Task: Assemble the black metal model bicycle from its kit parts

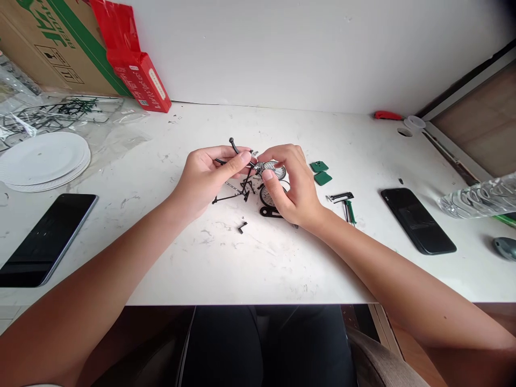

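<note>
My left hand [213,174] is closed, with thumb and fingers pinching the black handlebar [233,144] of a model bicycle; one curved grip sticks up past the thumb. My right hand [296,185] is curled with thumb and forefinger closed around a small silver part [258,167] at the handlebar's middle. Whether that part is joined to the bar I cannot tell. Below my hands lies a thin black bicycle frame [230,198]. Two spoked wheels, an upper wheel [279,171] and a lower wheel [266,198], lie partly hidden by my right hand. A black chain guard [269,213] rests beneath them.
A small black piece [242,228] lies nearer me. Green plates [322,178] and thin black and green parts [349,207] are to the right. Phones flank my arms: left phone [50,239], right phone [419,220]. Paper plates [44,158], a red packet [141,80] and a bottle [479,198] stand farther out.
</note>
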### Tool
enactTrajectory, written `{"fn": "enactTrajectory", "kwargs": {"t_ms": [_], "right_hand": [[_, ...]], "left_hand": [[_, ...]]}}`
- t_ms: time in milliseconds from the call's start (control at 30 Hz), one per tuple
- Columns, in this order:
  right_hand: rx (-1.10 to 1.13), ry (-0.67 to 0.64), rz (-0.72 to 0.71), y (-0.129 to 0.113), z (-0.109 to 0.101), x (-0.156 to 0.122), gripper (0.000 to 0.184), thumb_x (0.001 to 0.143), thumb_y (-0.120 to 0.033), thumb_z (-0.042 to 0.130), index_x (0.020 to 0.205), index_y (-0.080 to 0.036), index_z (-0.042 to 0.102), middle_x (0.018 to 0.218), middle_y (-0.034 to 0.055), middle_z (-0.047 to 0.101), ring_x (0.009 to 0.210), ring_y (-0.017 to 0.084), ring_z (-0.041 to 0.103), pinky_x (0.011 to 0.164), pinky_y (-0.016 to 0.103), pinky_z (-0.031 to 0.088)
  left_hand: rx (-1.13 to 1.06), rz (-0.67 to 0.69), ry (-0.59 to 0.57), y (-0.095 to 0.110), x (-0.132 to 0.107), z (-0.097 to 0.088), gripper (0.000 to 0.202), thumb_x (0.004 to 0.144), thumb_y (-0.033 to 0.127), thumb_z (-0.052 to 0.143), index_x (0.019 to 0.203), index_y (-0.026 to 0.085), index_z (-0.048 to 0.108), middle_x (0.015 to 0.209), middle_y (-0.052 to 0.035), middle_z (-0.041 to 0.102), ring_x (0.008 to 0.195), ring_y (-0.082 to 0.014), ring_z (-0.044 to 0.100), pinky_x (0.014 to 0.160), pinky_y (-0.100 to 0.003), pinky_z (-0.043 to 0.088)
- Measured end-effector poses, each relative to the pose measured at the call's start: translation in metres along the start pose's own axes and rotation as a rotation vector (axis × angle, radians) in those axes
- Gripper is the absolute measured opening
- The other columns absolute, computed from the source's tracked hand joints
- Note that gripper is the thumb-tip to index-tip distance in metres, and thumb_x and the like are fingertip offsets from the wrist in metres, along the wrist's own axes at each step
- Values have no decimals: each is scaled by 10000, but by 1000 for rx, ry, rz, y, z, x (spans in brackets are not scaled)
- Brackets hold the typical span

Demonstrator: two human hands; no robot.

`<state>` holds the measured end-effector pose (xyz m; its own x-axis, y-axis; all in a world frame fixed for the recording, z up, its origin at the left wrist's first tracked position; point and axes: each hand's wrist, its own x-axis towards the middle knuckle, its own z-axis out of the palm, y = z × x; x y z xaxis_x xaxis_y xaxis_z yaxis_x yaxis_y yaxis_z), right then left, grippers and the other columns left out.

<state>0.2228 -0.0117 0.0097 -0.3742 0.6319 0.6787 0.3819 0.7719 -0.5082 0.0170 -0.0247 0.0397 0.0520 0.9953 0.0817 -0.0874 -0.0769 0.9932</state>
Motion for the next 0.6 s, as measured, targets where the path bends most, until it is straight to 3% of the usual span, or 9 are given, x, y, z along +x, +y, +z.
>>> {"fn": "enactTrajectory", "kwargs": {"t_ms": [167, 233, 367, 600], "right_hand": [[-53, 61, 99, 5, 2, -1, 244, 1128, -473, 554, 1073, -253, 645, 987, 71, 617, 893, 239, 577, 871, 463, 518], [-60, -12, 86, 8, 2, -1, 239, 1117, -450, 596, 1017, -248, 677, 913, 55, 609, 840, 225, 560, 819, 433, 508], [-69, -187, 63, 13, 0, -2, 212, 1102, -384, 642, 1029, -226, 765, 866, 41, 657, 725, 178, 541, 696, 366, 466], [-73, -474, -50, 4, -13, 4, 208, 1092, -276, 622, 1072, -181, 806, 972, 73, 808, 767, 181, 674, 723, 359, 516]], "left_hand": [[-54, 47, 97, 3, 19, -25, 288, 924, 443, 900, 1021, 187, 810, 1144, -90, 807, 1068, -230, 802, 879, -319, 590], [-121, 104, 113, 5, 27, -38, 265, 951, 432, 881, 1010, 184, 809, 1151, -63, 800, 1051, -192, 785, 855, -281, 564], [-209, 94, 138, 4, 37, -54, 183, 941, 364, 905, 1011, 221, 814, 1130, -13, 800, 1048, -147, 744, 839, -241, 539], [-110, 78, 204, -2, 39, -48, 341, 872, 507, 932, 999, 231, 777, 1114, -87, 803, 1132, -260, 793, 825, -319, 612]]}}
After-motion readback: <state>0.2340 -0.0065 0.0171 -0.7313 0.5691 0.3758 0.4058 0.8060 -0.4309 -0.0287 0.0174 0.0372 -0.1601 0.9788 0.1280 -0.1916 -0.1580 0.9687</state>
